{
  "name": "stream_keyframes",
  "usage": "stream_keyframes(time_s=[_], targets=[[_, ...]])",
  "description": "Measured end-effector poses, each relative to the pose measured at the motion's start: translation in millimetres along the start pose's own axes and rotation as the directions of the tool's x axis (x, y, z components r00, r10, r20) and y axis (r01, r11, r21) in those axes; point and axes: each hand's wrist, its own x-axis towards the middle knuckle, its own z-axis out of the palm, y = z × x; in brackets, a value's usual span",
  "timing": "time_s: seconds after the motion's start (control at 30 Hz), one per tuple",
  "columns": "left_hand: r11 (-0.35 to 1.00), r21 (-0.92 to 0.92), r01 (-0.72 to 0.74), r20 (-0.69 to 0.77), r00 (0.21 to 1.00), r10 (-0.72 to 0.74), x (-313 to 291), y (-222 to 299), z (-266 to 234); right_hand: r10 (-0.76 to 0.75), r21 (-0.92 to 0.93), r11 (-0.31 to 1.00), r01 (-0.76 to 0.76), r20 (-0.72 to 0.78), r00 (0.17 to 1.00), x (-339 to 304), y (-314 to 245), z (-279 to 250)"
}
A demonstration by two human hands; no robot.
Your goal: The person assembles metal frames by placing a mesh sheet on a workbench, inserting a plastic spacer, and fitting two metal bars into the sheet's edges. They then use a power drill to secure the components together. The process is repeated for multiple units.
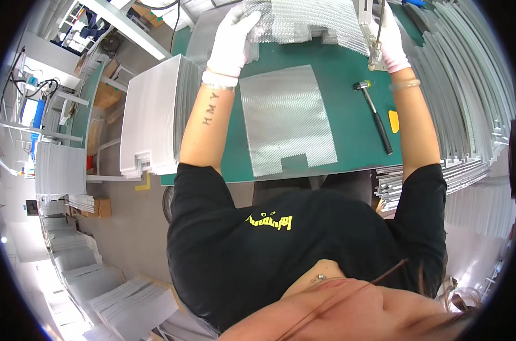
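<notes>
My left hand (233,42), in a white glove, is at the far side of the table with its fingers closed on the left edge of a silver mesh sheet (312,17). This sheet runs out of the picture at the top. At its right end my right hand (389,42), gloved too, is beside an upright metal bar (364,17); its fingers are hidden or cut off. Between my forearms another mesh sheet (286,116) lies flat, with a rectangular notch in its near edge. A hammer (375,119) with a black handle lies to its right.
The table top (349,133) is green. A yellow flat piece (393,121) lies by the hammer. A tall stack of pale notched sheets (150,113) stands at the left. Long metal strips (462,96) are piled at the right. Further sheet stacks (59,170) stand farther left.
</notes>
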Motion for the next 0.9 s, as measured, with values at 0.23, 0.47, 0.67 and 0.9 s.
stream_keyframes(time_s=[0.23,0.47,0.67,0.9], targets=[[0.51,-0.78,0.364,0.038,0.84,-0.541,-79.4,49.0,-7.8,0.299,0.252,0.898,-0.36,0.248,0.921,-34.1,-1.5,31.5],[0.733,-0.227,0.641,-0.16,0.718,-0.677,-214.1,161.0,-9.6,0.467,-0.215,0.882,-0.419,0.281,0.838,-186.1,-146.7,47.3],[0.626,0.409,0.664,-0.15,0.725,-0.672,-266.9,143.6,8.0,0.412,-0.388,0.877,-0.284,0.303,0.859,-238.0,-115.8,66.5],[0.535,0.497,0.683,-0.075,0.648,-0.758,-277.7,130.7,18.9,0.387,-0.476,0.856,-0.204,0.326,0.862,-250.2,-82.4,79.0]])
